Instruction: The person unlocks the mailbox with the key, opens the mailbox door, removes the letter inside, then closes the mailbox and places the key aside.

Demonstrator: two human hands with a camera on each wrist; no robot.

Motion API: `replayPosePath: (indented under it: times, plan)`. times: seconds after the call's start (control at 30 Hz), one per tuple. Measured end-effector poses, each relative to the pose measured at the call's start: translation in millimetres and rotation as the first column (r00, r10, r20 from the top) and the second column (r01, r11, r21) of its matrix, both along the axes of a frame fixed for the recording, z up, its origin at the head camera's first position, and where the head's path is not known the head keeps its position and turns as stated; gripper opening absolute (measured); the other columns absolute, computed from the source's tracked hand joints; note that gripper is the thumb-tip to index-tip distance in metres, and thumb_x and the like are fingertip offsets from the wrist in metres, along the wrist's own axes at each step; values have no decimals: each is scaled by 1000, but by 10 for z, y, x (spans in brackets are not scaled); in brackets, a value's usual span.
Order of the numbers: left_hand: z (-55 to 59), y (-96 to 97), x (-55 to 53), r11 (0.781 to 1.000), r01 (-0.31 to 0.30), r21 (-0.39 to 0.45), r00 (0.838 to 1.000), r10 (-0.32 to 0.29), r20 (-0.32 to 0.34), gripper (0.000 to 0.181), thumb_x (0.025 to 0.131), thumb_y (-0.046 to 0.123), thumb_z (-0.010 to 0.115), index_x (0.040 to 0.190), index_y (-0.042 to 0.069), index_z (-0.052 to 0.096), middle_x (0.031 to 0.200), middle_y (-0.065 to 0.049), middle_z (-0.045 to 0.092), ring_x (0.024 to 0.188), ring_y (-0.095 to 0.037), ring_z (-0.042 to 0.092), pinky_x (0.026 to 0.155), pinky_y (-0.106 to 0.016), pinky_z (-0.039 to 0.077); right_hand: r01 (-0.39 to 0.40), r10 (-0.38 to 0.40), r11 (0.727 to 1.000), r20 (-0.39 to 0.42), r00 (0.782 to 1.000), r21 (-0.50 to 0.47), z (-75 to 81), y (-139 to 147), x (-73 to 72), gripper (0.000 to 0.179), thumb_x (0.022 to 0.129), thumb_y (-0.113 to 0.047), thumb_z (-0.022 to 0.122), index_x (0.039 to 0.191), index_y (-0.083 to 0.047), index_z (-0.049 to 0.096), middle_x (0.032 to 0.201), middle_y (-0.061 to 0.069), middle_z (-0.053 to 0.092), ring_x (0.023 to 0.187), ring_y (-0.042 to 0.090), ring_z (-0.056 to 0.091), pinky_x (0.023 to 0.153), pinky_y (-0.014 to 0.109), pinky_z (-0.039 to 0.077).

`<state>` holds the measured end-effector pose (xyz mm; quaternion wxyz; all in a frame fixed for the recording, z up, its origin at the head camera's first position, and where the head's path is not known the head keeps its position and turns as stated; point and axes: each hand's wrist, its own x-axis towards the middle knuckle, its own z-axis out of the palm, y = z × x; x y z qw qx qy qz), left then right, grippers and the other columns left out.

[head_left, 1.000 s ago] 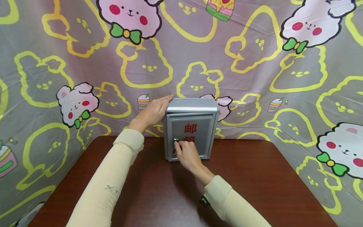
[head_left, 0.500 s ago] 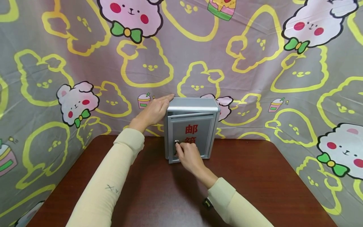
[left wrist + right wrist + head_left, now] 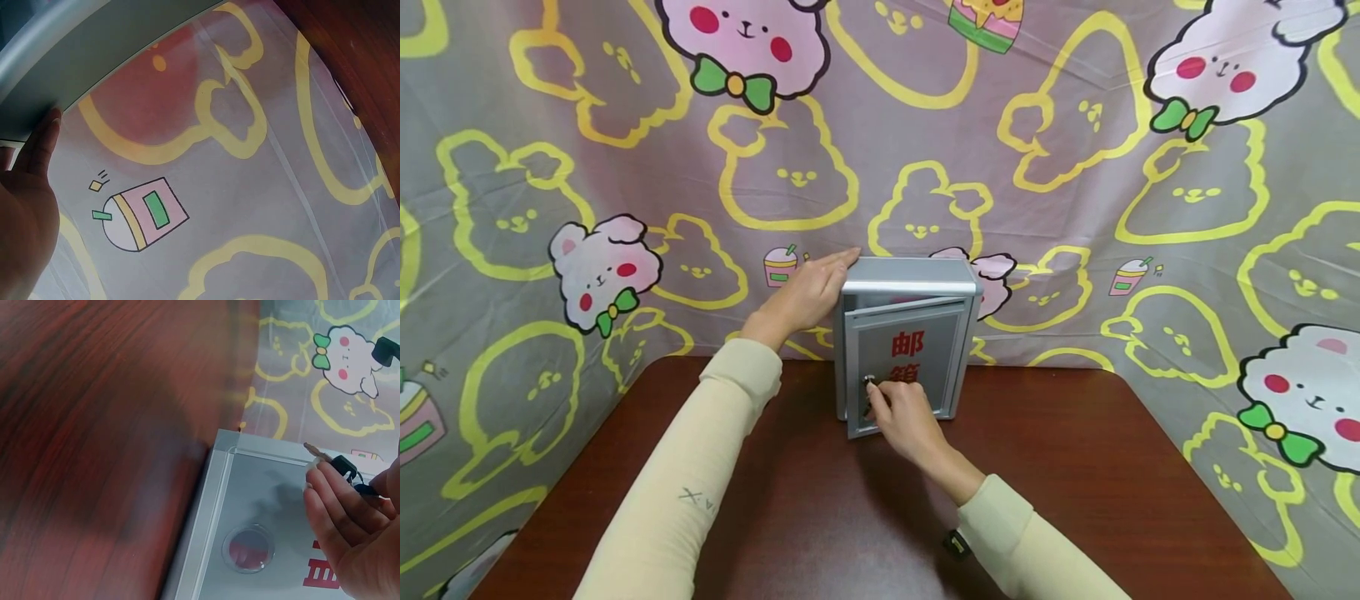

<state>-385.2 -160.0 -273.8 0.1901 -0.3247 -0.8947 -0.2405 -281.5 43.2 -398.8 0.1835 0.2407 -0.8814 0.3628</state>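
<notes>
A grey metal mailbox (image 3: 904, 269) with red characters stands upright at the back of the table. Its front door (image 3: 942, 358) is ajar, with a gap along the top and left edges. My left hand (image 3: 805, 296) rests against the box's upper left side, fingers straight; its fingertips touch the grey side wall in the left wrist view. At the door's lock (image 3: 868, 381), my right hand (image 3: 913, 421) pinches a black-headed key (image 3: 364, 489) between thumb and fingers. A second key (image 3: 344, 466) hangs from it on a ring. The lock itself is mostly hidden behind the fingers.
The dark red wooden table (image 3: 1075, 467) spreads around the box. A cartoon-patterned curtain (image 3: 1060, 208) hangs close behind it and along both sides. Low on the door is a round clear window (image 3: 249, 549).
The door has swung further out toward me, its left edge coming forward and the top gap widening. My right hand has come back and slightly down with it. My left hand has stayed put.
</notes>
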Motion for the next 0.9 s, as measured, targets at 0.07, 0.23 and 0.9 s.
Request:
replayPosePath:
  times: [0.07,0.23,0.9]
  plan:
    - [-7,-3,-2,1000,2,4,1000,-2,-2,54,112,26,20,156,5,42,161,-6,42,150,-20,36,125,-37,26,-9,9,1000,5,1000,-6,-2,3,8,37,106,-18,56,75,-9,75,64,0,71,53,2,58,50,22,48]
    - [-11,-6,-7,1000,6,11,1000,-6,0,55,111,26,18,156,5,42,161,-6,42,149,-20,36,124,-36,27,-24,24,1000,8,1000,-20,-6,13,19,37,106,-17,56,76,-7,75,66,4,72,54,2,59,51,22,49]
    - [-2,3,-13,1000,11,5,1000,-11,-5,56,111,27,17,156,4,41,161,-7,41,150,-21,35,125,-35,25,-38,38,999,-3,999,13,10,117,114,37,105,-17,58,73,-10,74,62,-4,69,53,2,58,51,22,48]
